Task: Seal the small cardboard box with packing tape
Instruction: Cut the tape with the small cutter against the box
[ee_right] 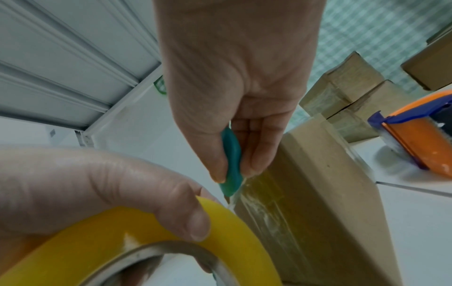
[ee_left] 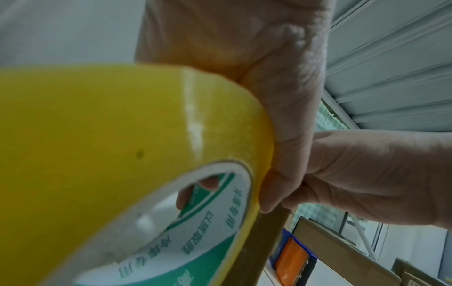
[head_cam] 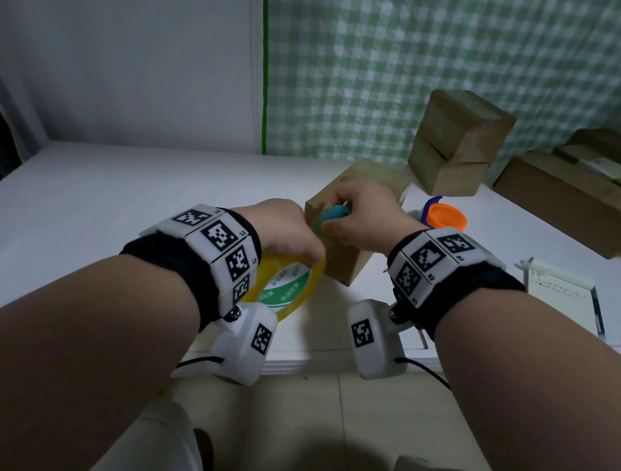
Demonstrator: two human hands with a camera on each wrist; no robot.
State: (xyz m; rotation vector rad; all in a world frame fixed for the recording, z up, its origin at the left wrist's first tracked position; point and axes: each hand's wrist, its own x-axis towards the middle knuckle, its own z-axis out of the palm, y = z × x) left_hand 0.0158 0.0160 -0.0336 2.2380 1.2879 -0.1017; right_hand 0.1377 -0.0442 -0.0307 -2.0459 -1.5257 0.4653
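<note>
White tabletop (head_cam: 109, 203) carries the small brown cardboard box (head_cam: 341, 255) just ahead of you. Your left hand (head_cam: 286, 228) curls round the yellow packing tape roll (head_cam: 287, 283), thumb on its rim; your right hand (head_cam: 365, 218) pinches a small teal cutter (ee_right: 231, 164) at the taped box edge. Keep the strip taut and, I'd judge, slice close against the cardboard.

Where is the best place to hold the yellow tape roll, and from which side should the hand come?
Take the yellow tape roll across its rim from above, thumb on the outer face, fingers inside the hollow core, as the left hand does. The roll stands on edge, so this grip lets it turn.
</note>
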